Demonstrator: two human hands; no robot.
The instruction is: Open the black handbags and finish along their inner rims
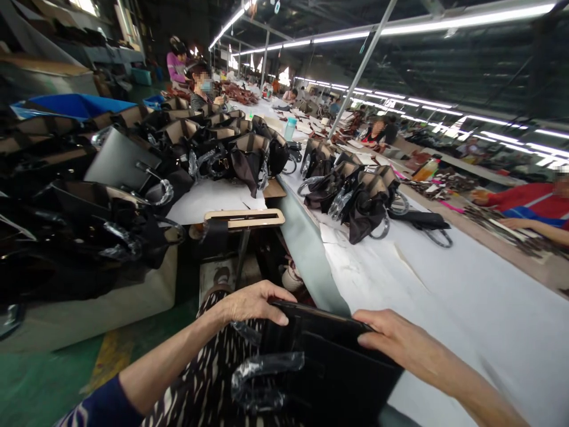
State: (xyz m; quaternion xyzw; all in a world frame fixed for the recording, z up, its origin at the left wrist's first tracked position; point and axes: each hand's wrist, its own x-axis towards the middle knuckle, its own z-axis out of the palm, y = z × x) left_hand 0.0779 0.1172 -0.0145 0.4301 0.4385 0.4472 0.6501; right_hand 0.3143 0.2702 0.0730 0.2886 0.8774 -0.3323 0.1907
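Observation:
A black bag (333, 367) hangs upright low in the middle of the head view, over the lap. My left hand (260, 301) pinches its top edge at the left corner, thumb and fingers on either side. On the right part of the same edge my right hand (384, 332) is closed in the same way. A handle wrapped in clear plastic (262, 379) curves out from the bag's left side. The bag's lower part runs out of the frame.
Many black bags (120, 231) crowd the left side, and more bags (371, 201) stand on the white table (466, 284) at the right. Ahead is a pale slotted frame (244, 218). Several people sit further back; a red sleeve (524, 198) is at far right.

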